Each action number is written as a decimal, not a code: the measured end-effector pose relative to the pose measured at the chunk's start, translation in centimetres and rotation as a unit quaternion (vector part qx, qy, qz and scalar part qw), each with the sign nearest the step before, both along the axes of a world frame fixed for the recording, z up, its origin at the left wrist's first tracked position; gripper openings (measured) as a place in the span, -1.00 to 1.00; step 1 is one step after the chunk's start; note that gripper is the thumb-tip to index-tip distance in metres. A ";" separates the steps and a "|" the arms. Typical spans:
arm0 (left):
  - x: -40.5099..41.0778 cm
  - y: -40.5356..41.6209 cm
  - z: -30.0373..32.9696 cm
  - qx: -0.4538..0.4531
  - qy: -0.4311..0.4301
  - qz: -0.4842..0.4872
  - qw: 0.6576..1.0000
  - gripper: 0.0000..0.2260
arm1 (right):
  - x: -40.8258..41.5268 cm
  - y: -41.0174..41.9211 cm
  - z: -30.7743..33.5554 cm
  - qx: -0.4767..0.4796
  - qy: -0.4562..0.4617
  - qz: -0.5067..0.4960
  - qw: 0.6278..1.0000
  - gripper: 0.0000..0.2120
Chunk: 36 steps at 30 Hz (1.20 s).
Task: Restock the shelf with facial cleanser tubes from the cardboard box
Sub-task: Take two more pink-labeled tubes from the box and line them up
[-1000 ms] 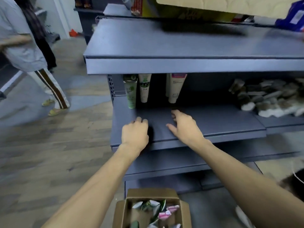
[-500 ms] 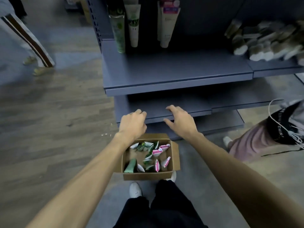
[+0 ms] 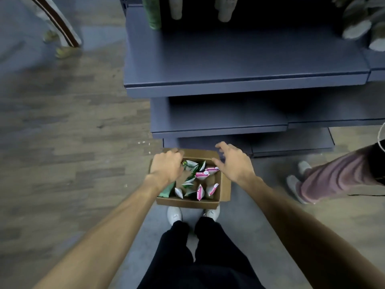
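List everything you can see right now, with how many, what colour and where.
cardboard box: one, brown, open, on the floor before the shelf
cleanser tubes in box: several, green-white and pink-white, exact count unclear
shelf unit: one, blue-grey, three tiers visible
tubes on shelf: three, one green and two pale, at the top tier's back
pale blurred items: several, top tier, right
bystanders' legs: striped trousers top left, pink trousers right
own shoes: two, white, behind the box
left hand: over the box's left edge, fingers curled
right hand: open, over the box's right corner
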State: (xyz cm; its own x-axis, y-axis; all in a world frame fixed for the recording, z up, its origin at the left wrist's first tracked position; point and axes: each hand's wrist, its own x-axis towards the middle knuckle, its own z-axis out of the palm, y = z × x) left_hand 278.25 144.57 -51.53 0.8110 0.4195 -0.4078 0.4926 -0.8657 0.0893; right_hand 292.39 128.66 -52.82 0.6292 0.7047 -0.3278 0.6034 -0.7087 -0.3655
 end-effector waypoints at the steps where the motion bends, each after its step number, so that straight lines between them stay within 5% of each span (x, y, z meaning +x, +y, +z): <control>1: -0.1 -0.2 -0.6 -0.011 0.008 0.011 1.000 -0.75 | 0.2 -0.2 -0.7 -0.003 0.011 0.000 1.000 -0.61; 14: -4.7 -1.4 -8.4 -0.086 0.098 0.158 0.979 -0.78 | 1.0 -0.7 -8.5 -0.131 0.102 0.073 0.983 -0.66; 23: -8.4 -2.1 -13.5 -0.111 0.125 0.203 0.965 -0.62 | -1.1 -1.6 -12.0 -0.229 0.108 0.092 0.963 -0.66; 36: -11.5 1.1 -14.9 -0.117 0.153 0.168 0.967 -0.71 | -5.2 2.5 -11.1 -0.178 0.094 0.097 0.975 -0.61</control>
State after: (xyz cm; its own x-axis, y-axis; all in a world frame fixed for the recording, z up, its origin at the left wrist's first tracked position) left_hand 266.76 145.64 -66.45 0.4722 0.5048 -0.7226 0.7767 -0.6259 0.0702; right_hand 287.21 131.12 -63.97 0.4003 0.6250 -0.6701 0.6853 -0.6897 -0.2339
